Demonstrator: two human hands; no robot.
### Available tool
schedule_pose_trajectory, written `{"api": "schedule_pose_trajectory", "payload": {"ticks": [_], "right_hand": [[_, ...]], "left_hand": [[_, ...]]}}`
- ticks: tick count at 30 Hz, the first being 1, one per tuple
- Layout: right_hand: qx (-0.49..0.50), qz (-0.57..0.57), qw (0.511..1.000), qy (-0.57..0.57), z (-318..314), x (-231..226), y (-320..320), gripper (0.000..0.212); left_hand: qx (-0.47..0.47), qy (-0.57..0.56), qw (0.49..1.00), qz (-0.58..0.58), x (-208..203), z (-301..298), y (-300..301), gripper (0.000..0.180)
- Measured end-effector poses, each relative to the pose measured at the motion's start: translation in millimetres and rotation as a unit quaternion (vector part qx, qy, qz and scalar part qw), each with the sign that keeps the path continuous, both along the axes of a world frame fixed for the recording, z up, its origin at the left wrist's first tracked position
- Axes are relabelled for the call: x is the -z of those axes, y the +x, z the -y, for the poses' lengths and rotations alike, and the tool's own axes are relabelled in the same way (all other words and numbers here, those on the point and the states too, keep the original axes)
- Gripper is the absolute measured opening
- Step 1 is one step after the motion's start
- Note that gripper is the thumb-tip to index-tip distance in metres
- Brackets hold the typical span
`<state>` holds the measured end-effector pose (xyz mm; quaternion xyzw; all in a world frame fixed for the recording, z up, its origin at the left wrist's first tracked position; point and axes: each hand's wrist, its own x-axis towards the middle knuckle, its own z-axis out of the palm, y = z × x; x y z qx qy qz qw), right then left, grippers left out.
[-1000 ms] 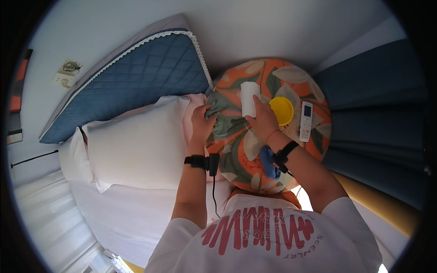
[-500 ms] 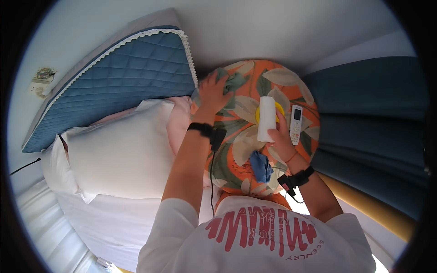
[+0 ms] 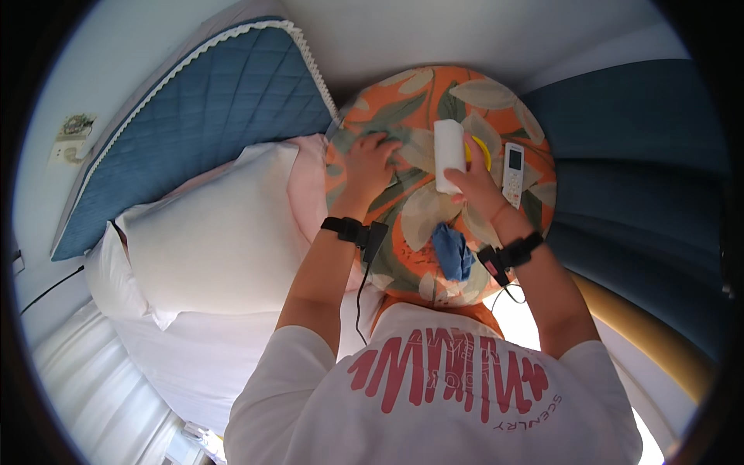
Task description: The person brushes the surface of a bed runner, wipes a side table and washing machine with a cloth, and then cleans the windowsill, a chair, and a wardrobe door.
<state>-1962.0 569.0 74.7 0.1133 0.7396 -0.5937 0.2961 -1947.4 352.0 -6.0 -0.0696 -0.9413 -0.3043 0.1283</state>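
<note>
While fingers (image 3: 475, 157) grip, roll (image 3: 448, 151) (white) protrudes.

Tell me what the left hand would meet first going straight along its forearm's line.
Ahead of the left hand, the way looks free over the leaf-patterned tabletop toward the wall, though its height above the surface is unclear.

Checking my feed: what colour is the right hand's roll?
The roll is white, shown best in the head view.

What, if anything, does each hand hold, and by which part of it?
The right hand holds the white roll at its right side, near the lower end. Whether the left hand holds anything cannot be told.
</note>
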Motion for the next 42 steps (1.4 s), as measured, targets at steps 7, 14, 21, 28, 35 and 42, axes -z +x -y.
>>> {"api": "schedule_pose_trajectory", "payload": {"ticks": [7,14,21,28,35,42], "right_hand": [[-0.164,-0.089,0.982,0.042,43,42,-21,0.076],[-0.222,-0.235,0.944,0.068,53,109,-2,0.076],[-0.464,-0.272,0.813,0.224,-43,50,80,0.045],[-0.423,-0.197,0.862,0.199,-120,58,140,0.042],[-0.135,-0.208,0.949,0.195,-197,100,130,0.042],[-0.130,-0.242,0.935,0.225,-171,63,118,0.039]], "left_hand": [[0.219,0.090,0.966,0.106,22,-38,147,0.035],[-0.084,0.072,0.988,0.108,-4,10,151,0.041],[0.032,0.037,0.987,0.150,-6,-53,230,0.046],[0.067,0.120,0.965,0.223,4,-85,199,0.041],[0.139,-0.066,0.982,0.113,-39,-129,143,0.039],[-0.053,-0.004,0.996,0.071,-20,-70,71,0.037]]}}
